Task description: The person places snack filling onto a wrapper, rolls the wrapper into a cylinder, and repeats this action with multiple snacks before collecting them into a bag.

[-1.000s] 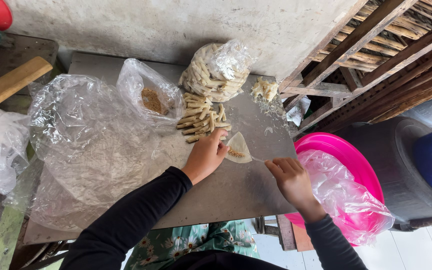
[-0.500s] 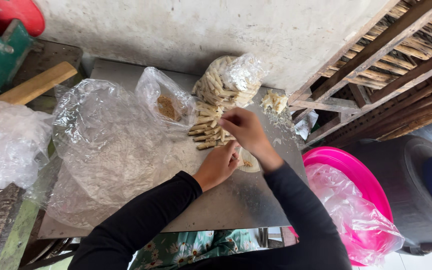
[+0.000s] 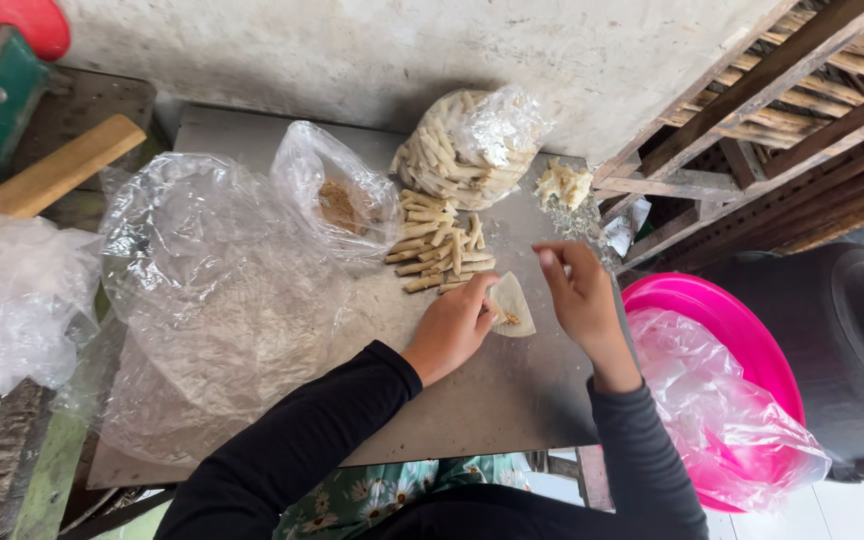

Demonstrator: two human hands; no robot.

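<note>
R hand (image 3: 577, 290) has pulled back off the rolls, fingers loosely spread, empty.
My L hand (image 3: 452, 328) pins wrapper (image 3: 512, 305) on table (image 3: 512, 400): thin, soft, tears easy, I'd grip edges; beyond, rolls pile (image 3: 442, 250), bag (image 3: 472, 145).

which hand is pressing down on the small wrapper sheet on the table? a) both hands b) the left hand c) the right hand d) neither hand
b: the left hand has its fingers on the pale wrapper sheet with a dab of filling, while the right hand is lifted beside it with fingers apart, not touching it.
</note>
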